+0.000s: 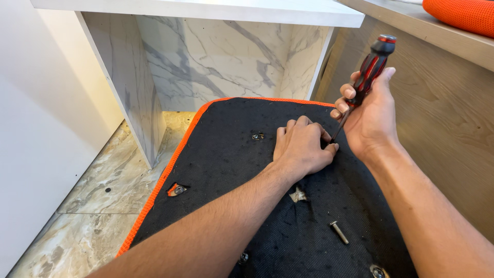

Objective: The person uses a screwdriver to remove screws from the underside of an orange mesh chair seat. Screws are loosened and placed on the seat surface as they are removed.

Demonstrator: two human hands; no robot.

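Right hand [371,116]: closed around a red-and-black screwdriver [371,67], handle tilted up to the far right, shaft running down to the left.
Left hand [302,145]: flat on the black fabric underside [231,154] of an upturned seat, fingertips pinched together at the screwdriver tip; whatever sits under them is hidden, so I cannot tell whether I hold a screw there.

Progress, as I judge it: one fixing point is being worked now. One loose bolt [339,232] lies on the fabric near me, to the right. Metal fittings show in torn holes at far centre [257,136], left [176,190] and the near edge [378,271]; I judge those untouched.

Surroundings: orange trim [170,170] along the seat edge; marble-patterned cabinet [206,56] far; wooden panel [447,113] close on the right, crowding my right hand; stone floor [98,190] to the left.
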